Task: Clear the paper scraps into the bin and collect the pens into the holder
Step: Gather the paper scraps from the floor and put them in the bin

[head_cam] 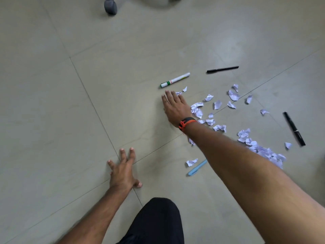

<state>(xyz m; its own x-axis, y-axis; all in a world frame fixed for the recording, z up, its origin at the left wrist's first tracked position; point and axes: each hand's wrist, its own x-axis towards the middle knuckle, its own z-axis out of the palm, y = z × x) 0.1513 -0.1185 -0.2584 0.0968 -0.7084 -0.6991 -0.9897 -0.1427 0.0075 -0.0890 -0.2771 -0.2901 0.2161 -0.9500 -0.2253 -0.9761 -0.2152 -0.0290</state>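
Several white paper scraps [218, 104] lie scattered on the tiled floor, with a denser heap [267, 152] at the right beside my forearm. My right hand [175, 107] lies flat and open on the floor at the scraps' left edge, holding nothing. A white marker with a green cap [175, 80] lies just beyond its fingertips. A thin black pen [222, 69] lies farther back, a thick black pen [294, 128] at the right, and a light blue pen [197, 168] partly under my forearm. My left hand [123, 170] is spread flat on the floor, empty. No bin or holder is in view.
A grey chair caster [110, 6] stands at the top left of the view. My knee in black cloth [158, 221] is at the bottom centre. Pale floor tiles [52, 103] with thin grout lines stretch to the left.
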